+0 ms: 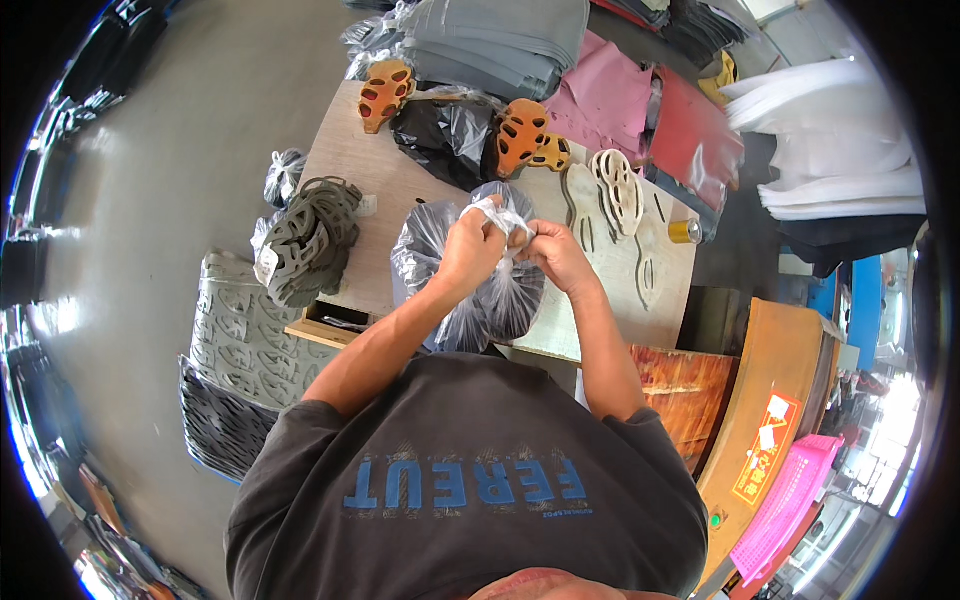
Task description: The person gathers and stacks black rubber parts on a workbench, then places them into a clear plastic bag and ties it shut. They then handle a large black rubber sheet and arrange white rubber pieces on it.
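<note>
A clear plastic bag with dark contents bulges at the near edge of the table, right in front of my body. Its whitish, twisted neck is gathered between my hands. My left hand closes on one side of the neck, the fingers curled round the plastic. From the other side, my right hand pinches the same bunched plastic with thumb and fingers. What exactly lies inside the bag cannot be made out through the film.
Grey cut-out pieces are piled at the table's left, above an open drawer. Orange cut-outs flank a black bag farther back. Pale cut-outs and a yellow tape roll lie right. Grey sheets are stacked behind.
</note>
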Available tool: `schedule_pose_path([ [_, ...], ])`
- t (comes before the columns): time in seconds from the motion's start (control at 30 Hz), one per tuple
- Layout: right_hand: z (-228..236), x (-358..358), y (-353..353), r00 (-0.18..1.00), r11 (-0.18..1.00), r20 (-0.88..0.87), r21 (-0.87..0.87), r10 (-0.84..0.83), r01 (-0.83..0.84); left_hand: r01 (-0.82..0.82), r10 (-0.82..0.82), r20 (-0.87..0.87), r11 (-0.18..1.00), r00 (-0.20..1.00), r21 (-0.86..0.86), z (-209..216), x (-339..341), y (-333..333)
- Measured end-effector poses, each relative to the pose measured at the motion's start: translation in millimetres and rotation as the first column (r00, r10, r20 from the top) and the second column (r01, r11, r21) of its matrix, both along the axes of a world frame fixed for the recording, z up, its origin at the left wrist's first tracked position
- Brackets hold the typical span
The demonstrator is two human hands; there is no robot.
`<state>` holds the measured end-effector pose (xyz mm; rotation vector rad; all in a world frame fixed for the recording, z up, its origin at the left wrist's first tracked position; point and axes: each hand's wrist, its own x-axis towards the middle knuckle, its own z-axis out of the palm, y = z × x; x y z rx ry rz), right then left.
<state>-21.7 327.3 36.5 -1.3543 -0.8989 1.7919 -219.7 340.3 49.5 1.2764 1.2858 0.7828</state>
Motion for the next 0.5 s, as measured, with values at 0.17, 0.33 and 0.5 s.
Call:
schedule_pose_path([
  [0.17,8.7,-2.4,-6.3,0.967,0.998,-0.254,-0.063,-0.017,0.001,-0.099,0.102,0.049,0.994,0.994,-0.051,-11.8,3.0,3.1],
  [0.33,25.6,-23.9,-3.0,0.996,0.995,0.01,-0.047,0.086,-0.085,-0.175,0.177,-0.047,0.984,0.983,0.036,-26.2,4.8,6.4],
  [0.5,24.0,-30.6,8.2,0.97,0.987,0.195,0.028,0.148,-0.156,-0.157,0.161,0.042,0.984,0.986,-0.08,-36.2,5.1,8.2],
])
